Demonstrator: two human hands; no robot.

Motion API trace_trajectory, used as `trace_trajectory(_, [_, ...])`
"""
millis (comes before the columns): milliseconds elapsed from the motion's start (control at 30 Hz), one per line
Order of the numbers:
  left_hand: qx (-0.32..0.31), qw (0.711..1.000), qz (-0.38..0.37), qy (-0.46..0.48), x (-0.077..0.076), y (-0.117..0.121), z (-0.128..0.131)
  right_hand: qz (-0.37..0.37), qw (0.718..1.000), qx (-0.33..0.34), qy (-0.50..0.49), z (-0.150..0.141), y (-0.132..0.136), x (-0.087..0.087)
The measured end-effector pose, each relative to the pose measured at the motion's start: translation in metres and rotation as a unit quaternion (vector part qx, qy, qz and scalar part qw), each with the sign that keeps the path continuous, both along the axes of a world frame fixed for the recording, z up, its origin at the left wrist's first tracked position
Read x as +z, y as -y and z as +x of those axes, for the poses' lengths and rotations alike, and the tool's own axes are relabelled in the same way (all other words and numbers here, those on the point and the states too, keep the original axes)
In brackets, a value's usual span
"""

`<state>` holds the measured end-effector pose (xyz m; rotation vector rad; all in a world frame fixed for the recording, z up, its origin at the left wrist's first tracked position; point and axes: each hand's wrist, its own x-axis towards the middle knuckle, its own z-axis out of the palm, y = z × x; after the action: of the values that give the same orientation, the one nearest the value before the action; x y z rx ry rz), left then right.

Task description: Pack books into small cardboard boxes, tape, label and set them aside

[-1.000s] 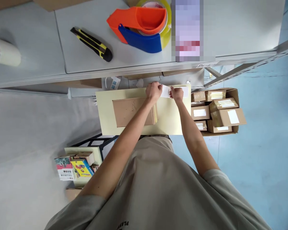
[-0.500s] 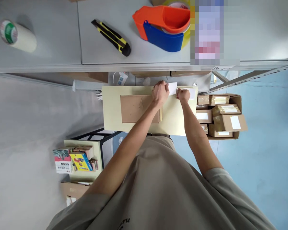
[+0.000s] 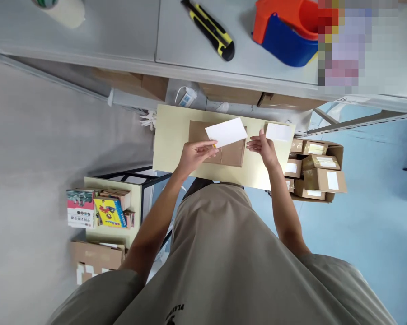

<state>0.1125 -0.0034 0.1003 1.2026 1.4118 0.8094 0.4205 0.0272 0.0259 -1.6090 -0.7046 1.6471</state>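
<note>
White label [image 3: 226, 132]; brown box [image 3: 233, 154]; pale-yellow table [image 3: 169, 135]; black-yellow cutter [image 3: 210, 30].

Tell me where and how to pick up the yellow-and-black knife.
Preferably take the knife by the rear of its handle, reaching down from the near right side. It lies flat and slanted on the grey shelf, its thick rounded end nearest, its narrow blade end pointing away.
</note>
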Motion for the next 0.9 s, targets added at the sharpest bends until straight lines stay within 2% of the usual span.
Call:
trace_trajectory(100, [-0.015, 1.000, -0.004, 0.015, 0.010, 0.022, -0.024, 0.015, 0.997, 0.051, -0.054, -0.037, 0.037, 0.041])
trace_trajectory(167, [-0.024, 1.000, 0.006, 0.019, 0.017, 0.031, -0.036, 0.046, 0.997, 0.041, -0.038, -0.061, 0.051, 0.060])
trace_trajectory(367, [0.005, 0.993, -0.002, 0.118, 0.039, 0.043, -0.077, 0.175, 0.982, -0.013, 0.071, -0.111, 0.065, 0.105])
trace_trajectory(467, [-0.011, 0.985, -0.029, 0.171, 0.048, 0.044, -0.101, 0.212, 0.971, -0.013, 0.106, -0.133, 0.068, 0.127])
trace_trajectory(567, [-0.034, 0.979, -0.030, 0.198, 0.054, 0.045, -0.125, 0.233, 0.964, -0.005, 0.129, -0.157, 0.068, 0.141])
trace_trajectory(667, [-0.041, 0.979, -0.014, 0.198, 0.057, 0.046, -0.146, 0.243, 0.959, 0.004, 0.142, -0.180, 0.067, 0.147])
trace_trajectory(900, [-0.047, 0.988, 0.002, 0.145, 0.058, 0.045, -0.189, 0.221, 0.960, 0.023, 0.172, -0.220, 0.065, 0.158])
